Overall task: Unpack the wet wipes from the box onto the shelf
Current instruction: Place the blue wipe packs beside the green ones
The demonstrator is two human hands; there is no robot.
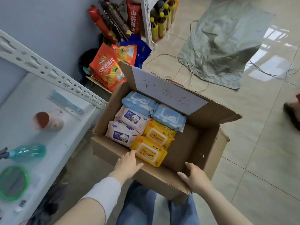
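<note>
The wipes lay in the open box (184, 144) on the floor, filling its left part: two yellow packs (148, 154) nearest you, two pink packs (120, 135) just left of them, and two blue packs (168, 115) at the far end. The right part of the box showed bare cardboard. A white paper (165, 90) with handwriting was stuck on the raised far flap.

Your left hand (128, 163) reached over the near wall with its fingers fairly straight and holding nothing, the fingertips at the near-left edge of the closest yellow pack. Your right hand (194, 176) rested on the near wall toward the right corner, fingers spread wide, gripping nothing.

The white shelf (53, 143) stood just left of the box. On it lay a cup (48, 121) on its side, a comb (66, 103), a teal spray bottle (27, 152) and a green-rimmed mirror (13, 182); none of the wipes were on it. Beyond the box, snack bags (107, 69) leaned against the wall, yellow-capped bottles (160, 25) stood behind them, and a grey sheet (224, 43) lay crumpled on the tiles.
</note>
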